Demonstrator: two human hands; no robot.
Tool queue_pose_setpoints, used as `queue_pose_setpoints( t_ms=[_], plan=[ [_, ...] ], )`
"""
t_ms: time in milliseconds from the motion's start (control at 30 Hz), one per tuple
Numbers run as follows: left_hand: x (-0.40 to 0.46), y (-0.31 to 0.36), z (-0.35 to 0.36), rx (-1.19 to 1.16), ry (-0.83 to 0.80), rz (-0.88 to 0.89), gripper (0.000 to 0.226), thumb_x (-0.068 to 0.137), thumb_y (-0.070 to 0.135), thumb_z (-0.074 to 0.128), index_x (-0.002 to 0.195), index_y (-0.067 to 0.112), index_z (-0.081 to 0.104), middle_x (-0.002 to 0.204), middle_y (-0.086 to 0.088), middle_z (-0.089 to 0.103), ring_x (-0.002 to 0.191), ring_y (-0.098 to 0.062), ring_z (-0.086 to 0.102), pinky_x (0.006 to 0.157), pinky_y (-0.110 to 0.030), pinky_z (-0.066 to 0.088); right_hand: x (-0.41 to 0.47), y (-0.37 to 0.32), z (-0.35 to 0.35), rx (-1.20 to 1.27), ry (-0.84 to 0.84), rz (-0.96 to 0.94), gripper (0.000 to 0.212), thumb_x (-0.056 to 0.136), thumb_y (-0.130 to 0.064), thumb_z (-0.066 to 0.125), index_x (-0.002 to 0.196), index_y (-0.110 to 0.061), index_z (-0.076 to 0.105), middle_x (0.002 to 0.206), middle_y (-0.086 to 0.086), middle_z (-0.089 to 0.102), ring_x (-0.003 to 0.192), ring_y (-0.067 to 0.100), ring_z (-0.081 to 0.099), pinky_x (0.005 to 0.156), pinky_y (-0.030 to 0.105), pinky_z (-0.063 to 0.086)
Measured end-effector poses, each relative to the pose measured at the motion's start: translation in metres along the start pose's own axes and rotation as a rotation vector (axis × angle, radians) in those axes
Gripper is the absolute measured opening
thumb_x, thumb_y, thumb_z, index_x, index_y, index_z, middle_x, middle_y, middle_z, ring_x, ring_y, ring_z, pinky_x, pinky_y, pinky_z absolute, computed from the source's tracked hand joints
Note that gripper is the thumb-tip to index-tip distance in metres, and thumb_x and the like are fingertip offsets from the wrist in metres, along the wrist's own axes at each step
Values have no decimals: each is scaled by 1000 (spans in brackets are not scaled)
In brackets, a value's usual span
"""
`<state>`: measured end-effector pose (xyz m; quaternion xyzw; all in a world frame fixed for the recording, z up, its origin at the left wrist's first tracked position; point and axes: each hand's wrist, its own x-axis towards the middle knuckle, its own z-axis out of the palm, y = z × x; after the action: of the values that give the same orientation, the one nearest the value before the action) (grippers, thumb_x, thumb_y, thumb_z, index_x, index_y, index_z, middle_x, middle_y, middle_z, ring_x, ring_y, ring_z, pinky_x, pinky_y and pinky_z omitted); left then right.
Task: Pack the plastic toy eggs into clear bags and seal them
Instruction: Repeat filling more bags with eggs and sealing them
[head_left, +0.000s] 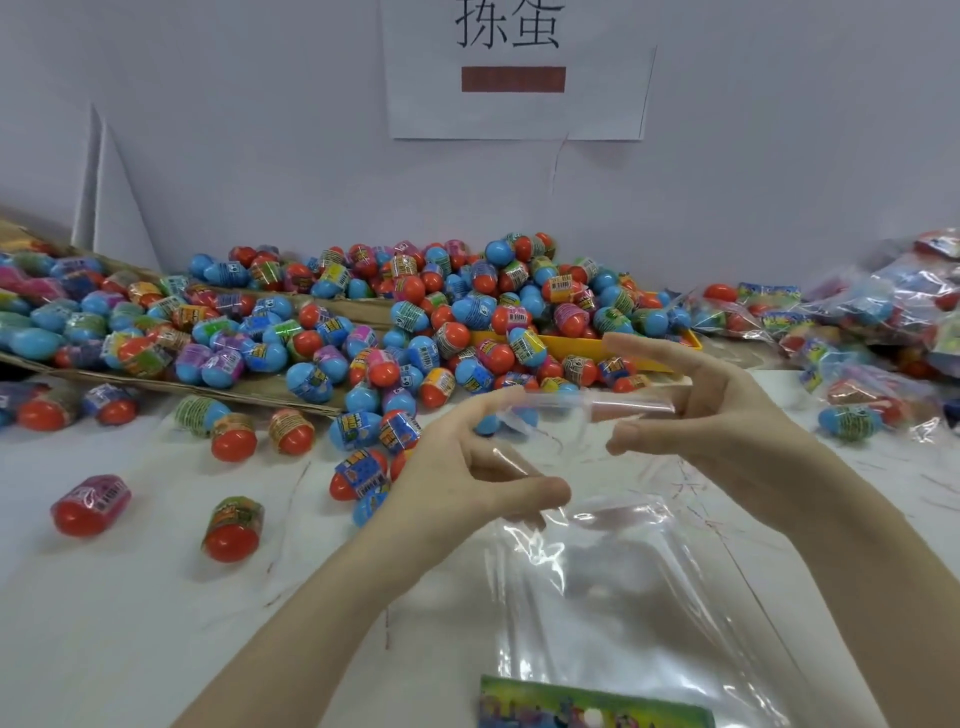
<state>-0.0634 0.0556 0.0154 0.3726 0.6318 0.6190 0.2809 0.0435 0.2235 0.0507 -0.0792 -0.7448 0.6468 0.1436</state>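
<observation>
A: Start at the left. What lies there?

B: Flattened cardboard (270, 392) heaped with toy eggs (363, 317), red and blue halves in printed wrap. A few loose eggs (234, 436) sit on the white table (130, 623) in front of it.

A: And the hands?

B: The left hand (457, 467) is raised over the table, thumb and curled fingers pinching the left edge of a clear bag (613, 571). The right hand (727, 410) pinches the bag's mouth on the other side, index finger stretched out straight above it.

A: Anything in the bag?

B: A colourful printed card (592, 709) at the bottom edge; whether inside or beneath, I cannot tell.

A: Further right?

B: A yellow tray (597, 347) behind the hands, then filled bags (883, 322) piled against the wall.
</observation>
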Motion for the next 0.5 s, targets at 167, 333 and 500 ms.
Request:
queue_pose_setpoints(
  t_ms=[167,333,500],
  plan=[
    [0,3,-2,-53,82,39,43,45,26,78,86,23,67,55,-4,68,50,-9,64,51,-14,49,-2,-2,3,36,22,25,56,45,-13,71,100,-22,62,70,8,72,62,19,70,61,19,54],
    [0,3,-1,-92,77,75,25,45,26,79,67,20,71,55,-4,68,48,-11,62,50,-15,47,-2,-3,9,48,58,-14,58,42,-19,72,99,-24,63,67,7,72,59,17,68,58,20,54],
    [-2,7,0,-80,-12,73,22,52,20,78,72,22,71,51,-1,64,44,-11,60,47,-15,44,-2,-2,16,-256,135,-173,75,40,-44,74,112,-44,54,101,-15,68,94,2,62,79,25,49]
  ],
)
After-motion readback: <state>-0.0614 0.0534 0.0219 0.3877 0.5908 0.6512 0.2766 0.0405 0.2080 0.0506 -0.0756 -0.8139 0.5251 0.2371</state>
